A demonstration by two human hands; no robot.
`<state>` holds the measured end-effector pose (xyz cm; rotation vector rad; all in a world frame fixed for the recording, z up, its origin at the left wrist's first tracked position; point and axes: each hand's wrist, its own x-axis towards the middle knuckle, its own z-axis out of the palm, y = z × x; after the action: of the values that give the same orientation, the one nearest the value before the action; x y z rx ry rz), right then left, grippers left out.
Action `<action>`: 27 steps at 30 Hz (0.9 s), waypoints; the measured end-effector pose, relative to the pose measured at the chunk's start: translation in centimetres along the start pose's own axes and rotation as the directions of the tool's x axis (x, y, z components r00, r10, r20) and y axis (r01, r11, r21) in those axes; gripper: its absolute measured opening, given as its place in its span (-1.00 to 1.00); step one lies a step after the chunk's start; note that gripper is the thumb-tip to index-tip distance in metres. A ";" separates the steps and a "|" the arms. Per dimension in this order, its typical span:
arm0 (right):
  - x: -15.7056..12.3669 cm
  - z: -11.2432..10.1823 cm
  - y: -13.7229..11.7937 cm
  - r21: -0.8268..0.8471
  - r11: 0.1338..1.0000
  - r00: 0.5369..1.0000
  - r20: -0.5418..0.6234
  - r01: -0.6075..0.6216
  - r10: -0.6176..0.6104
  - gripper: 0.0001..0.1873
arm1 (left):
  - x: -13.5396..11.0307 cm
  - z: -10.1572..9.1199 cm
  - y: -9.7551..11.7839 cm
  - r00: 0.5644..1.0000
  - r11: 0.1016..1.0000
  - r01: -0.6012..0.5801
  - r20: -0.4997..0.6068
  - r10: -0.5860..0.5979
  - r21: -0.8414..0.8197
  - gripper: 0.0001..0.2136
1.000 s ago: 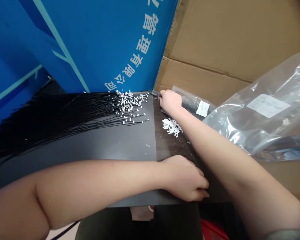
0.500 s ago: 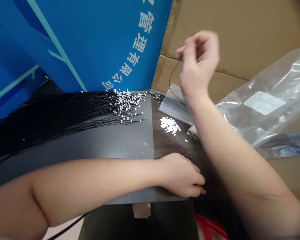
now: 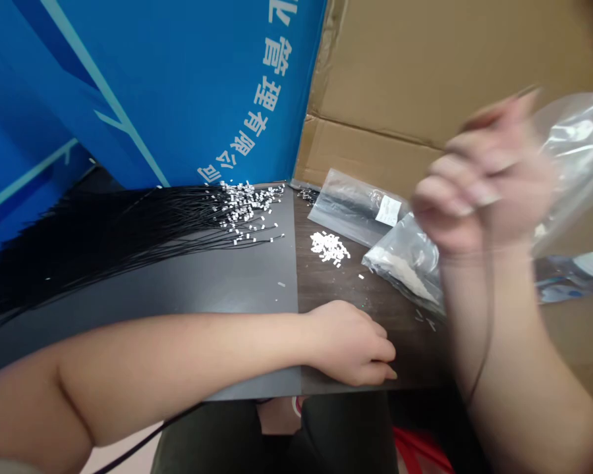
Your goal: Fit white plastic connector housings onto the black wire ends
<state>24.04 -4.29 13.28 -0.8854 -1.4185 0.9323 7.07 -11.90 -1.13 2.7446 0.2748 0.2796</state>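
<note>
My left hand [image 3: 356, 342] rests on the dark tabletop [image 3: 326, 289] near its front edge, fingers curled together; what they hold, if anything, is hidden. My right hand [image 3: 479, 191] is raised at the right, blurred by motion, fingers closed on a thin black wire [image 3: 487, 329] that hangs down along my forearm. A fan of black wires with small white tips [image 3: 128, 227] lies spread over a grey mat [image 3: 202, 283]. A small heap of white connector pieces [image 3: 329, 247] sits on the table beyond my left hand.
Clear plastic bags [image 3: 356, 207] with white labels lie at the right, one large bag [image 3: 573, 151] behind my right hand. A blue printed panel [image 3: 178, 85] stands at the back left, a cardboard box [image 3: 425, 72] at the back right.
My right hand picked a black wire from the far bag area, lifted it, then swung it right and toward me. The left hand stayed put.
</note>
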 end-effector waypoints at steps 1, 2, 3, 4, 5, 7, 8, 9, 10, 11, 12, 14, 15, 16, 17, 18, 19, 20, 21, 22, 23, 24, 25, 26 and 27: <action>-0.5 1.4 1.5 0.136 0.989 0.998 0.021 -0.055 0.052 -0.57 | 0.0 0.0 0.0 1.000 1.000 -0.010 -0.003 0.010 0.009 -0.65; -1.0 2.7 3.2 0.238 0.962 0.990 0.067 -0.134 0.122 -0.56 | 0.0 -0.1 0.0 1.000 1.000 -0.019 -0.008 0.019 0.015 -0.65; -1.4 3.6 5.0 0.305 0.926 0.975 0.105 -0.221 0.198 -0.52 | 0.0 -0.1 0.0 1.000 1.000 -0.026 -0.013 0.027 0.016 -0.65; -1.9 4.3 6.8 0.320 0.904 0.958 0.136 -0.285 0.254 -0.49 | -0.1 -0.2 0.0 0.999 0.999 -0.034 -0.020 0.034 0.014 -0.66; -2.2 4.7 8.4 0.312 0.894 0.945 0.160 -0.322 0.285 -0.47 | -0.1 -0.3 -0.1 0.999 0.999 -0.043 -0.026 0.043 0.009 -0.67; -2.7 4.8 10.7 0.226 0.913 0.934 0.200 -0.339 0.297 -0.50 | -0.3 -0.4 -0.2 0.997 0.998 -0.063 -0.036 0.063 -0.009 -0.69; -2.8 4.6 11.5 0.187 0.922 0.930 0.217 -0.339 0.298 -0.52 | -0.3 -0.4 -0.3 0.996 0.997 -0.074 -0.042 0.073 -0.024 -0.68; -2.9 4.4 12.0 0.155 0.932 0.932 0.217 -0.327 0.291 -0.53 | -0.4 -0.4 -0.4 0.995 0.996 -0.085 -0.052 0.082 -0.042 -0.68; -2.8 4.1 12.2 0.121 0.941 0.933 0.218 -0.317 0.287 -0.54 | -0.4 -0.4 -0.5 0.994 0.993 -0.095 -0.064 0.091 -0.063 -0.67; -2.8 3.9 12.3 0.090 0.946 0.933 0.217 -0.311 0.286 -0.55 | -0.5 -0.4 -0.6 0.992 0.991 -0.104 -0.083 0.096 -0.090 -0.66; -2.7 3.7 12.4 0.064 0.949 0.933 0.216 -0.309 0.289 -0.55 | -0.6 -0.4 -0.7 0.990 0.986 -0.109 -0.100 0.097 -0.125 -0.66; -2.5 3.5 12.4 0.027 0.949 0.928 0.218 -0.315 0.302 -0.58 | -0.7 -0.7 -0.7 0.988 0.974 -0.104 -0.133 0.078 -0.199 -0.66; -2.5 3.5 12.5 0.016 0.948 0.926 0.219 -0.319 0.308 -0.59 | -0.8 -1.1 -0.7 0.987 0.969 -0.093 -0.149 0.059 -0.228 -0.68; -2.4 3.5 12.6 0.007 0.948 0.926 0.219 -0.318 0.309 -0.62 | -0.9 -1.6 -0.8 0.984 0.967 -0.073 -0.175 0.030 -0.245 -0.68; -2.3 3.5 12.7 -0.002 0.950 0.927 0.220 -0.311 0.304 -0.65 | -1.1 -2.3 -0.9 0.975 0.967 -0.049 -0.220 -0.007 -0.249 -0.69; -2.3 3.5 12.8 -0.014 0.954 0.930 0.221 -0.298 0.294 -0.68 | -1.3 -3.2 -1.1 0.961 0.968 -0.021 -0.272 -0.050 -0.249 -0.68; -2.2 3.4 13.0 -0.027 0.959 0.936 0.215 -0.281 0.280 -0.71 | -1.6 -4.2 -1.5 0.929 0.968 0.021 -0.353 -0.111 -0.250 -0.67; -2.1 3.4 13.1 -0.041 0.965 0.944 0.201 -0.260 0.263 -0.75 | -1.9 -5.3 -2.1 0.885 0.964 0.077 -0.428 -0.184 -0.254 -0.67; -2.0 3.3 13.2 -0.059 0.969 0.954 0.172 -0.241 0.247 -0.79 | -2.3 -6.4 -2.9 0.831 0.958 0.133 -0.499 -0.247 -0.253 -0.69; -1.9 3.3 13.3 -0.080 0.971 0.964 0.127 -0.226 0.235 -0.82 | -2.8 -7.4 -4.0 0.770 0.951 0.202 -0.561 -0.303 -0.235 -0.71; -1.7 3.2 13.4 -0.106 0.970 0.971 0.079 -0.218 0.226 -0.85 | -3.2 -8.3 -5.2 0.710 0.935 0.290 -0.609 -0.353 -0.203 -0.75; -1.6 3.1 13.5 -0.132 0.969 0.976 0.031 -0.211 0.217 -0.88 | -3.7 -8.9 -6.6 0.677 0.909 0.384 -0.621 -0.395 -0.159 -0.78; -1.5 3.1 13.5 -0.154 0.966 0.978 -0.010 -0.205 0.206 -0.90 | -4.1 -9.3 -8.0 0.674 0.881 0.459 -0.600 -0.430 -0.115 -0.80; -1.4 3.0 13.6 -0.172 0.965 0.980 -0.042 -0.200 0.195 -0.91 | -4.6 -9.4 -9.3 0.688 0.861 0.502 -0.564 -0.457 -0.084 -0.81; -1.3 2.9 13.6 -0.182 0.964 0.980 -0.068 -0.195 0.185 -0.92 | -4.9 -9.3 -10.5 0.707 0.854 0.516 -0.533 -0.466 -0.062 -0.81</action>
<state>21.17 -0.24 0.19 -1.1960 -1.4118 0.9210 -1.41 -0.28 2.59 2.4867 1.1768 0.8926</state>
